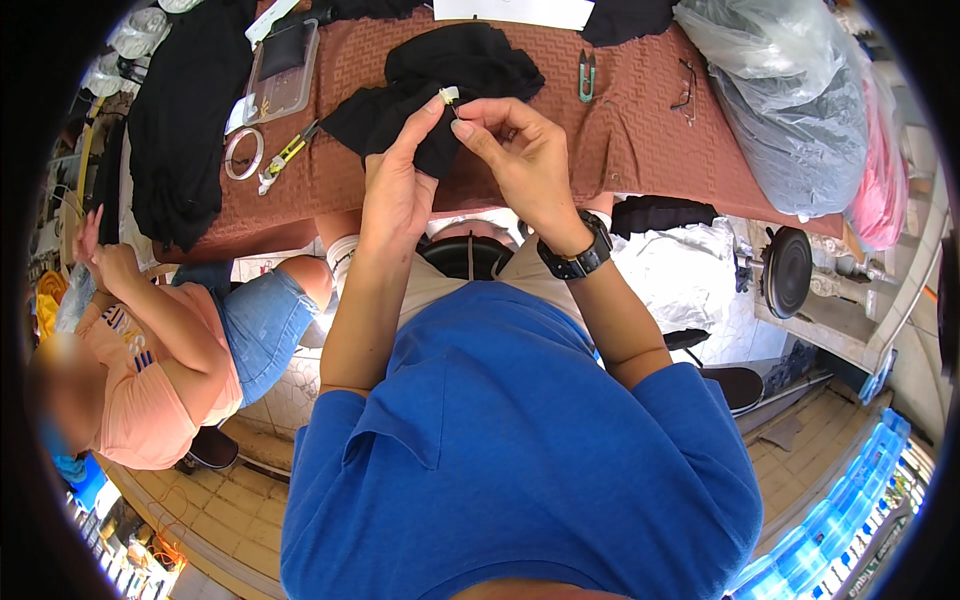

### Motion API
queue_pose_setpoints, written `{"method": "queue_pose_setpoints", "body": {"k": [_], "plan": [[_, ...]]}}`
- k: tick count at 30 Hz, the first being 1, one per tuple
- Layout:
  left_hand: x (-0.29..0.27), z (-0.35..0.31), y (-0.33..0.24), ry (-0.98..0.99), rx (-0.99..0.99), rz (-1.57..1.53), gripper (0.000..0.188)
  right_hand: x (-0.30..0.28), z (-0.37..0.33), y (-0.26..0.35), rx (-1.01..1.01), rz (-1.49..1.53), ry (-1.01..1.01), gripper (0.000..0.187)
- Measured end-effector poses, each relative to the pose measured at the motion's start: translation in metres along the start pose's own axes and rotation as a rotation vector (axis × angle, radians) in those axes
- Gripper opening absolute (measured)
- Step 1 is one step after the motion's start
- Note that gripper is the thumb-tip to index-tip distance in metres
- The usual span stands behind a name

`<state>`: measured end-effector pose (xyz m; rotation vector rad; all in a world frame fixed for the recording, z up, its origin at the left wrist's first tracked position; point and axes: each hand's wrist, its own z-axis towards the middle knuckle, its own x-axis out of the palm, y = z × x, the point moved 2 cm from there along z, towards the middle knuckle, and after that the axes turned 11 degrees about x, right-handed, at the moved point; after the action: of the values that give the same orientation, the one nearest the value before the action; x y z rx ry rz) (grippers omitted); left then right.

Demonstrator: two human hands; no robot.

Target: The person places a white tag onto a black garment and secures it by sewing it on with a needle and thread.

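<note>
Over the near part of the table, my left hand [402, 178] is closed, thumb and fingers pinching a piece of black cloth [462, 58] by a small white tag [449, 95]. The rest of the cloth lies bunched on the table beyond my hands. My right hand [520, 150] is also closed, its thumb and forefinger pressed together just beside the tag. A tiny dark bit shows at its fingertips, too small to name. Green-handled thread snips [587, 78] lie to the right of the cloth. A yellow utility knife [290, 155] rests to the left.
A brown cloth covers the table [640, 150]. At left are a white ring-shaped roll [243, 154], a clear plastic box [290, 90] and black fabric [185, 120]. Thin-framed glasses [686, 90] and large plastic bags [790, 110] occupy the right. A co-worker [165, 380] sits at my left.
</note>
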<state>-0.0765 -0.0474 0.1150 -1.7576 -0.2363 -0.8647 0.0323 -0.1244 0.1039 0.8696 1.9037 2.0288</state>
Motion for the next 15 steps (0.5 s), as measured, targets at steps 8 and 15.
{"method": "queue_pose_setpoints", "body": {"k": [8, 15], "plan": [[0.000, -0.004, -0.004, 0.031, 0.009, 0.055, 0.025, -0.011, 0.015, 0.046, -0.348, -0.587, 0.025, 0.019], [-0.002, -0.001, 0.005, 0.057, 0.098, 0.116, 0.021, -0.013, 0.039, 0.056, -0.544, -0.792, 0.261, 0.014]]}}
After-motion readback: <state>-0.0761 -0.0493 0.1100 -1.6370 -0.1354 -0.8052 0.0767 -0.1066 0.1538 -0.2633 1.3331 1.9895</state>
